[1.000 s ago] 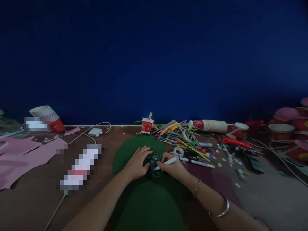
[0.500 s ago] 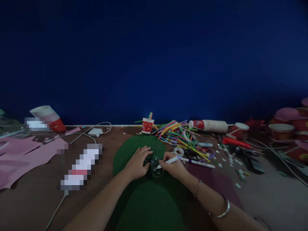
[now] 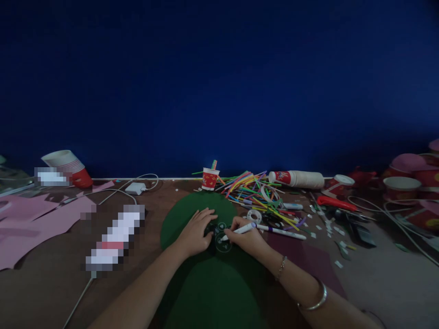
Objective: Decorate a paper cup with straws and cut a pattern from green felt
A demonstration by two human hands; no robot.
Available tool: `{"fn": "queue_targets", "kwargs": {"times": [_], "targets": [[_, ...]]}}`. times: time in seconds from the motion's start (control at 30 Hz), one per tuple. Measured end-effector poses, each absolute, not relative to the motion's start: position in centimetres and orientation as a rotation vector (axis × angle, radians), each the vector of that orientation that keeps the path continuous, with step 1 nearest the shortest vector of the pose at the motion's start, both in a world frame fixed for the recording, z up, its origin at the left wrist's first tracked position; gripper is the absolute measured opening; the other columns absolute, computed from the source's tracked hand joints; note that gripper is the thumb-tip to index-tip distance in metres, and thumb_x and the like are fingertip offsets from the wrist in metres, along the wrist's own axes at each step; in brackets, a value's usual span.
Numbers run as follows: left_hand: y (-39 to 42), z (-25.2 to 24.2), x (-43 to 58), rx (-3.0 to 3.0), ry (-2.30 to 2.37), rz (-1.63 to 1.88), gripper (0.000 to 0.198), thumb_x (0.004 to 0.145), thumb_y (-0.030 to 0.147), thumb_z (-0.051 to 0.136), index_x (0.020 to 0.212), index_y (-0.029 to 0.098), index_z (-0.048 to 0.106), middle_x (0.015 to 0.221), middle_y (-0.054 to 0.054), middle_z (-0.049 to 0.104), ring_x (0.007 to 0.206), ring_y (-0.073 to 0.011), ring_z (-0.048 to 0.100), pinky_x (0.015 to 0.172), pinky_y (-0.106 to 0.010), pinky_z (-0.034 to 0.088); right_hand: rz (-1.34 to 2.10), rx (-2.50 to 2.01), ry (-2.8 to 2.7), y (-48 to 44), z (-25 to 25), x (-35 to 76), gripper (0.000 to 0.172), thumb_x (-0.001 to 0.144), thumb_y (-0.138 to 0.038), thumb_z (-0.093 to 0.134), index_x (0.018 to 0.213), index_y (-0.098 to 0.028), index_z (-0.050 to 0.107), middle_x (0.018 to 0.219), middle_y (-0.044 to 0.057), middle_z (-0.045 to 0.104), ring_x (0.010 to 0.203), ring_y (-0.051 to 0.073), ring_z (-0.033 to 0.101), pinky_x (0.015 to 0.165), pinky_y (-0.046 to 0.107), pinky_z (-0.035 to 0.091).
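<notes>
White marker (image 3: 245, 228) is over the dark stencil (image 3: 223, 246), pinched in a narrow pen grip between the thumb and fingers of the right hand (image 3: 253, 241). Its long axis runs on a slant: tip down toward the left and a bit toward the person, tail end sticking up to the right. So the tip sits left of the grip, right around the bigger ring of the stencil. Can't tell if it's actually touching down or just barely above, too small and dim for that.

Left hand (image 3: 195, 233) isn't gripping anything that I can see. It's palm down on the green paper (image 3: 209, 292), fingers only slightly spread, thumb right up against the stencil's left side. Might have a fingertip on the stencil, hard to say. Going by the tip, the right hand is the closer one to that ring, with the left thumb just across from it.

FWIW a second marker (image 3: 283, 232) lies just past the right hand, pointing roughly sideways, with a tape roll (image 3: 254, 215) and a messy straw pile (image 3: 254, 194) behind it.
</notes>
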State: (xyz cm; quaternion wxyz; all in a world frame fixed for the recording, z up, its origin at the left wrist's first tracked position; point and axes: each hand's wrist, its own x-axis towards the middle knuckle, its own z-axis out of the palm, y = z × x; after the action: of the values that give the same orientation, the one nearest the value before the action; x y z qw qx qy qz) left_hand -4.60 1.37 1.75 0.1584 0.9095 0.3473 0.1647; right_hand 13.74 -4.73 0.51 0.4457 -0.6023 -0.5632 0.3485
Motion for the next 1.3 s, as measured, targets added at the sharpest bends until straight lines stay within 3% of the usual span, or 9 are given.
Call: {"fn": "queue_targets", "kwargs": {"times": [0.33, 0.53, 0.73, 1.3], "targets": [[1.4, 1.8, -4.7, 2.598, 0.979, 0.467, 0.053, 0.070, 0.009, 0.052, 0.122, 0.022, 0.050, 0.137, -0.006, 0.045, 0.132, -0.0232, 0.031, 0.111, -0.049, 0.020, 0.995, -1.355, -1.193, -4.5, 1.1, 14.1, 0.029, 0.072, -0.039, 0.057, 0.056, -0.022, 0.040, 0.041, -0.006, 0.048, 0.041, 0.010, 0.045, 0.044, 0.021, 0.033], [1.2, 1.9, -4.6, 2.611, 0.954, 0.453, 0.055, 0.069, 0.007, 0.051, 0.122, 0.021, 0.050, 0.137, -0.007, 0.045, 0.133, -0.0231, 0.030, 0.111, -0.048, 0.021, 0.891, -1.385, -1.223, -4.5, 1.2, 14.3, 0.024, 0.067, -0.033, 0.063, 0.059, -0.021, 0.044, 0.047, -0.006, 0.049, 0.046, 0.010, 0.044, 0.045, 0.021, 0.033], [1.2, 1.8, -4.6, 2.616, 0.954, 0.467, 0.053, 0.070, 0.008, 0.051, 0.122, 0.021, 0.050, 0.137, -0.006, 0.045, 0.132, -0.0234, 0.031, 0.111, -0.048, 0.021, 0.870, -1.420, -1.338, -4.3, 0.3, 14.2, 0.024, 0.072, -0.034, 0.059, 0.059, -0.021, 0.043, 0.045, -0.004, 0.053, 0.045, 0.011, 0.047, 0.044, 0.021, 0.034], [1.3, 1.7, -4.6, 2.626, 0.944, 0.468, 0.051, 0.073, 0.010, 0.051, 0.122, 0.020, 0.050, 0.137, -0.008, 0.045, 0.132, -0.0237, 0.030, 0.111, -0.048, 0.021, 0.807, -1.476, -1.393, -4.1, -0.1, 14.2, 0.025, 0.070, -0.031, 0.059, 0.055, -0.021, 0.041, 0.043, -0.005, 0.053, 0.044, 0.011, 0.050, 0.042, 0.020, 0.033]]}}
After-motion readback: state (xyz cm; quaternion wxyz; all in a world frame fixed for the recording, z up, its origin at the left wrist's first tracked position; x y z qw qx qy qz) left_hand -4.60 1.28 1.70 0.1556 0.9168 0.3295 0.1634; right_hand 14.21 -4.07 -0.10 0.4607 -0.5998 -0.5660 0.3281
